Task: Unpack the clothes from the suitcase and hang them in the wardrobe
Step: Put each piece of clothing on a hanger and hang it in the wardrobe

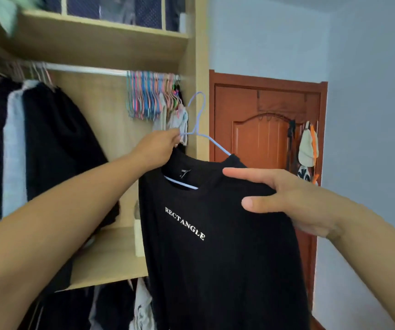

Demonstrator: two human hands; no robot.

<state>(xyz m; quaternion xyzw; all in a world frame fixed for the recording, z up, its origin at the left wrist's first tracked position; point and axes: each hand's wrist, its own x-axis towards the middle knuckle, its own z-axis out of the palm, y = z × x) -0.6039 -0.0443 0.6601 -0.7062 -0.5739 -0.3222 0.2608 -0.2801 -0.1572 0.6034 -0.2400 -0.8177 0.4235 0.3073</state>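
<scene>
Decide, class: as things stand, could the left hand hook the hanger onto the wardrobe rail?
Probably yes. The left hand grips the hanger just below its hook, and a bare stretch of rail lies up and to the left, between the dark clothes and the empty hangers.

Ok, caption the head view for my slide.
Left hand pinches blue hanger carrying black shirt; right hand steadies its shoulder beside wardrobe rail.
</scene>
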